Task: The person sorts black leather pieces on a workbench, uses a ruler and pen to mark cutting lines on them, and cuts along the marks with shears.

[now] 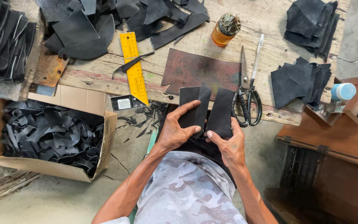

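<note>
Head view, read left to right. At far left a cardboard box point(85, 137) holds black offcuts; on the worktop point(212, 52) above it lie a heap of dark leather pieces point(83, 35) and a yellow ruler point(134, 68). At centre, your left hand point(175, 132) closes its grip on a narrow black leather piece point(195, 105), fingers point(187, 108) curled over its face and thumb pressed near its lower edge; the piece stands up out of the grip, leaning toward the worktop edge. Just beside it, your right hand point(228, 145) pinches a wider black leather panel point(221, 112) by its lower left corner, so nearly the whole panel rises clear above that grip. The two pieces stand side by side, inner edges about touching, in front of a rust-brown sheet point(199, 70). To match them well, judging from this pose, keep both thumbs low, bring the long edges level, and hold the faces flat so that no curl hides a mismatch. Further right lie scissors point(247, 93), an amber bottle point(225, 30) and two stacks of cut pieces point(299, 81).
</note>
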